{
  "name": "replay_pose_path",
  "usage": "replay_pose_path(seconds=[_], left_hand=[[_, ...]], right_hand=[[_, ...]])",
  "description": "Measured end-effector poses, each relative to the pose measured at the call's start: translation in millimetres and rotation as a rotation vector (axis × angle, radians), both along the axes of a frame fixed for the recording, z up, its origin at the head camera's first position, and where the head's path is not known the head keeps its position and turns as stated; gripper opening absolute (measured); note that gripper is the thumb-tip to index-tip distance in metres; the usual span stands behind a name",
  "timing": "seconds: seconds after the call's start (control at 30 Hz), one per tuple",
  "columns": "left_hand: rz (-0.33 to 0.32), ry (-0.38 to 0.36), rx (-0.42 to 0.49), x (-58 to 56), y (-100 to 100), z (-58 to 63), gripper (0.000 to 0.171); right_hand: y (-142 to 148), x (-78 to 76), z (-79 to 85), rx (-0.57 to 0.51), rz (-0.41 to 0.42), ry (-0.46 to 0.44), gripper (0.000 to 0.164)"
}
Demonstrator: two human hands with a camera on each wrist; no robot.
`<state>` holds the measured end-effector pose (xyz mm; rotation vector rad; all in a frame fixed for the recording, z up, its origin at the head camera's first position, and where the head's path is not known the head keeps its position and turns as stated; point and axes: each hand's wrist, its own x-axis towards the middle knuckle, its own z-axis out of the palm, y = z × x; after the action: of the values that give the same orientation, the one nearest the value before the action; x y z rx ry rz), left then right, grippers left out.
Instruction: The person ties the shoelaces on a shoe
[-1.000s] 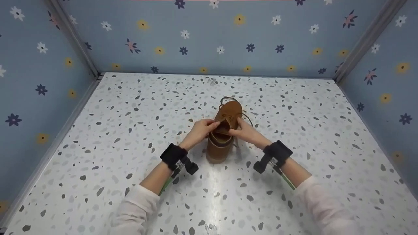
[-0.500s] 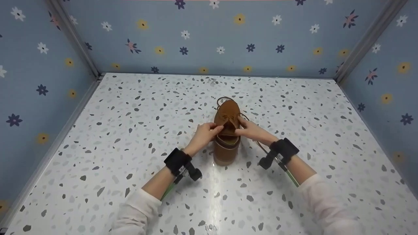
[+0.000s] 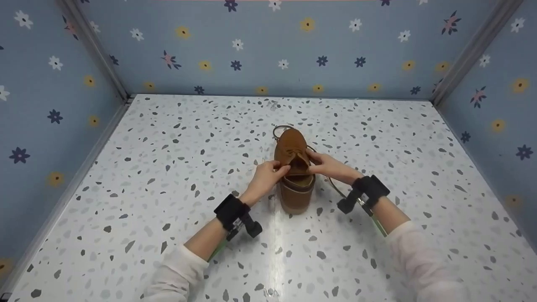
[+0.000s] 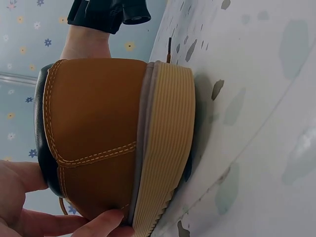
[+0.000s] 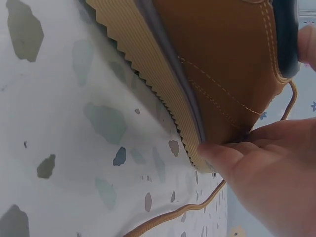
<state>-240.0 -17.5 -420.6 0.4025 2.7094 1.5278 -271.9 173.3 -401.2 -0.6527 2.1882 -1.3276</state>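
A brown lace-up shoe (image 3: 296, 200) stands on its sole, toe towards the back wall and heel towards the person. My left hand (image 3: 267, 177) grips its left side, thumb at the opening's edge. From the right side my right hand (image 3: 333, 167) holds it the same way, fingers along the upper and thumb at the collar. The left wrist view shows the stitched heel and the ribbed tan sole (image 4: 168, 133). A loose brown lace (image 5: 170, 216) trails over the surface by the right hand. Another lace loop (image 3: 275, 130) curls out beyond the toe.
The white speckled tabletop (image 3: 188, 138) carries the shoe. Blue flowered panels, among them the back wall (image 3: 260, 54), enclose it at the back, left and right. Both wrists wear black straps with cameras, such as the right wrist strap (image 3: 371, 191).
Both hands have moved slightly right with the shoe. Its heel has swung right and its toe a little left, so it now points slightly left. Both hands keep their hold.
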Motion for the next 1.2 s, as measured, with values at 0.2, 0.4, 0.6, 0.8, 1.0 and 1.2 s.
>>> replay_pose_path(seconds=[0.2,0.4,0.6,0.8,1.0,1.2], left_hand=[[0.004,0.009,-0.011,1.3,1.6,0.0,0.027],[0.015,-0.001,-0.037,2.5,2.9,0.4,0.033],[0.022,-0.028,-0.062,5.1,4.2,1.6,0.042],[0.020,-0.022,-0.053,6.6,5.1,2.0,0.030],[0.014,-0.023,-0.049,7.4,4.8,2.6,0.030],[-0.006,-0.027,-0.034,7.5,4.4,3.5,0.028]], right_hand=[[3.6,-1.0,-0.3,-0.007,0.042,-0.009,0.061],[5.5,-1.5,0.7,-0.003,0.059,-0.006,0.060],[9.6,-5.4,-4.1,-0.005,0.074,0.011,0.057],[14.8,-13.8,-16.7,-0.026,0.088,0.009,0.057],[15.6,-16.3,-21.4,-0.041,0.096,0.020,0.058],[15.3,-16.4,-22.4,-0.060,0.094,0.021,0.058]])
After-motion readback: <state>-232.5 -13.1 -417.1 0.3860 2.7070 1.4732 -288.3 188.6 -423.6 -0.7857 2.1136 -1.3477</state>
